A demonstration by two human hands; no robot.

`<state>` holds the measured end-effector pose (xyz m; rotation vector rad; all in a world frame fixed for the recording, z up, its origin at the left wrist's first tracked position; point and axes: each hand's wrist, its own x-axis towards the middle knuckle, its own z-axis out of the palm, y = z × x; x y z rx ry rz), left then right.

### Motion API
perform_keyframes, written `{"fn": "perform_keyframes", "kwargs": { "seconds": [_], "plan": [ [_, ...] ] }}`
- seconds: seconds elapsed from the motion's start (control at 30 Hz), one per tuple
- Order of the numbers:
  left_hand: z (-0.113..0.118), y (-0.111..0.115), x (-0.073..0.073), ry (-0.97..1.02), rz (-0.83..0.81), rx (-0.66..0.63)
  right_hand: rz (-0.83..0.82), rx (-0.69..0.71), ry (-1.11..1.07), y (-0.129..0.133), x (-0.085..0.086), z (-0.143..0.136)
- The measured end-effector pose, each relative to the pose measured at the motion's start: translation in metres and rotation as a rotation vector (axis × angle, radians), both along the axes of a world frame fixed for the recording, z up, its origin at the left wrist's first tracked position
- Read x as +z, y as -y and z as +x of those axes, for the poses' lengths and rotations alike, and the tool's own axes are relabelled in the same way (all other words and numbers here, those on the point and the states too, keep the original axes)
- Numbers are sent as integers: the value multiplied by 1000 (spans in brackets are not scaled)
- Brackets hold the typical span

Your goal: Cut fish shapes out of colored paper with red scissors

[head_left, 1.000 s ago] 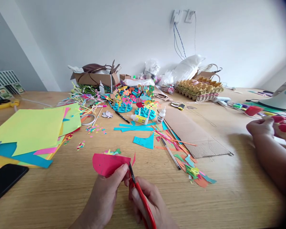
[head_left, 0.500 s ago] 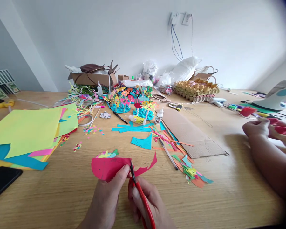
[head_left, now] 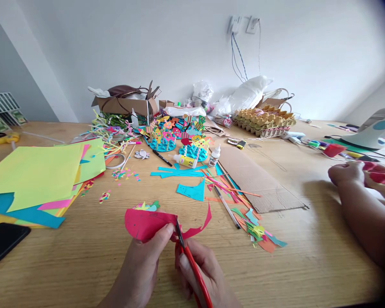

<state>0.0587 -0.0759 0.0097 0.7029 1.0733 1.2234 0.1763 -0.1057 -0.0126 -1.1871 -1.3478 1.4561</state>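
Note:
Between thumb and fingers, my left hand [head_left: 147, 261] pinches a dark pink sheet of paper [head_left: 146, 224] with a curved left edge and faint pencil marks. My right hand [head_left: 200, 265] is wrapped round the red handles of a pair of scissors [head_left: 192, 267]. Its dark blades meet the right end of the pink paper, beside my left thumb. A thin curved strip of the same pink paper [head_left: 200, 226] sticks out to the right of the blades. Just behind the sheet lie small colourful paper scraps [head_left: 150, 206].
A stack of coloured paper [head_left: 35, 175] and a black phone [head_left: 6, 246] lie at left. Paper fish decorations [head_left: 162, 137], glue bottles [head_left: 214, 157] and a pen [head_left: 227, 208] are ahead. Cardboard [head_left: 259, 179] lies right of centre. Another person's arm [head_left: 359, 205] reaches in at far right.
The scissors and my right hand have shifted slightly right and down. The pink sheet has tilted a little, and its thin strip bends slightly differently.

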Motion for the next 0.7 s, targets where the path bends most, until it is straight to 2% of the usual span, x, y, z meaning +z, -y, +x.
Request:
{"fn": "perform_keyframes", "kwargs": {
  "seconds": [0.23, 0.4, 0.7],
  "plan": [
    [-3, 0, 5, -36, -2, -42, 17, 16, 26, -2, 5, 1],
    [-5, -2, 1, -52, 6, -40, 8, 10, 19, 0, 2, 1],
    [-12, -6, 2, -88, 53, -149, 86, 31, 49, -2, -5, 4]
  ]
}}
